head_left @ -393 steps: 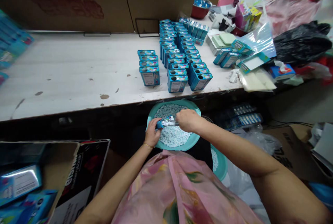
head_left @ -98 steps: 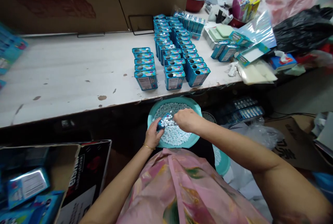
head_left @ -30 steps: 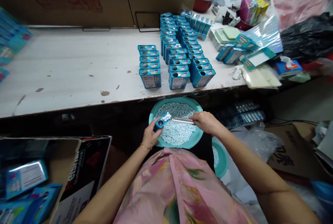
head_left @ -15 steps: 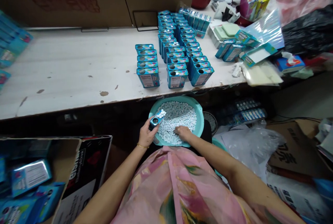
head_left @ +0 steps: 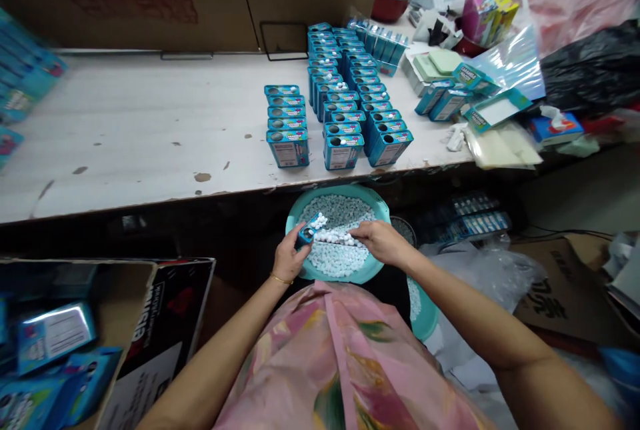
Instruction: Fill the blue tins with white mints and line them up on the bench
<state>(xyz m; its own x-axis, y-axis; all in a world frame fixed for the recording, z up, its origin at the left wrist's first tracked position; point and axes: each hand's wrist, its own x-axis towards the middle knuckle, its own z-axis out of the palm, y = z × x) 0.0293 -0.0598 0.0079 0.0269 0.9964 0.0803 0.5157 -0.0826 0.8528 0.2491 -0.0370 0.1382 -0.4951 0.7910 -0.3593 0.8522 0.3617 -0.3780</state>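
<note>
In my left hand (head_left: 289,258) is a small blue tin (head_left: 306,234), tilted over the left side of a turquoise basin (head_left: 383,207). Several white pellets (head_left: 319,221) lie heaped on the tin's top, beside its round opening. The basin is filled with small white candy pellets (head_left: 337,262). My right hand (head_left: 383,241) is closed over the basin's right half, pinching the end of a narrow scoop (head_left: 334,244). A row of white pellets lies along the scoop, whose left end is close to the tin. Its exact shape is partly hidden by the pellets.
Rows of blue tins (head_left: 344,143) stand on the white table (head_left: 150,143) beyond the basin. An open carton (head_left: 165,343) with blue packs is at lower left. Plastic bags (head_left: 480,277) and another turquoise basin (head_left: 425,313) lie to the right. A red bowl (head_left: 387,9) sits far back.
My right hand has risen from down among the pellets, bringing up the loaded scoop beside the tin. My left hand still holds the tin, and some white now shows at its opening.
</note>
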